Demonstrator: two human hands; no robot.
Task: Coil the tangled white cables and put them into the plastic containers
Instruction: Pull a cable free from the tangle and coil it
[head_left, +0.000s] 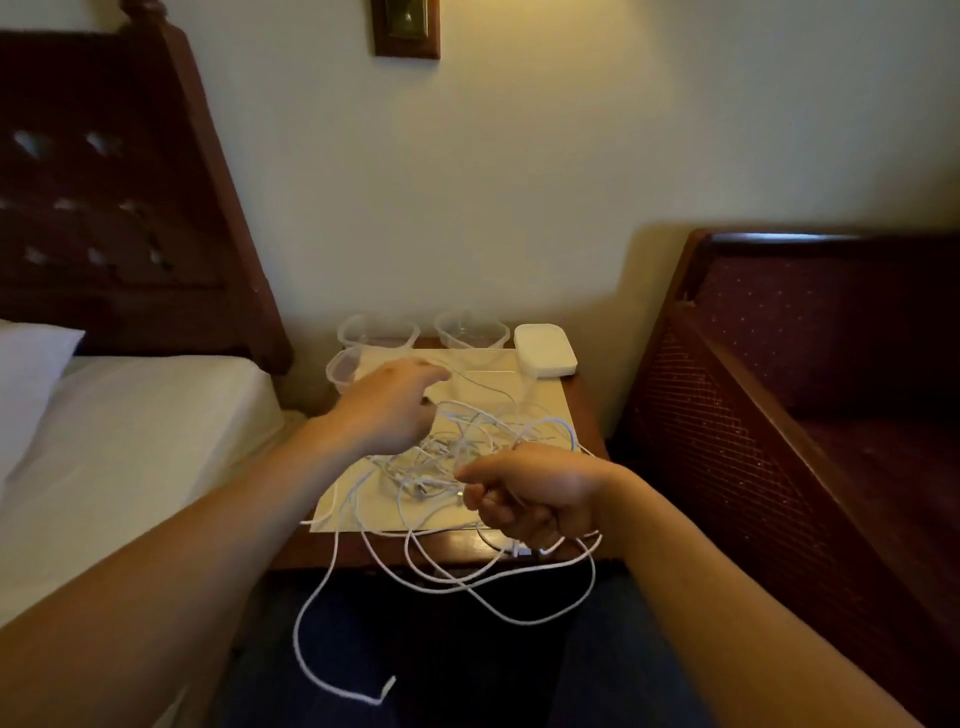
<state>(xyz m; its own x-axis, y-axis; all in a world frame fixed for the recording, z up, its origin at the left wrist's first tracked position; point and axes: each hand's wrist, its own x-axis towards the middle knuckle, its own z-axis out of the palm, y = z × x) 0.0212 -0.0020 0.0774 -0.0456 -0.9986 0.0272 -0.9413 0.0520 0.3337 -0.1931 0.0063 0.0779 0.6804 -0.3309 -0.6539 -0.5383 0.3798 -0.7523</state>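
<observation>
A tangle of white cables (441, 467) lies on a pale mat (540, 410) on a small wooden nightstand, with loops hanging over the front edge toward the floor. My right hand (530, 493) is closed around strands at the tangle's right side. My left hand (389, 405) hovers over the tangle's far left, fingers pinching a thin strand that runs off to the right. Three clear plastic containers stand at the back: one at back left (378, 331), one at back centre (471, 328), and one at the left edge (343, 366), partly hidden by my left hand.
A stack of white lids (545, 349) sits at the nightstand's back right corner. A bed with white sheets (130, 441) and a dark headboard is on the left. A dark red upholstered chair (805, 389) stands close on the right. The wall is right behind the nightstand.
</observation>
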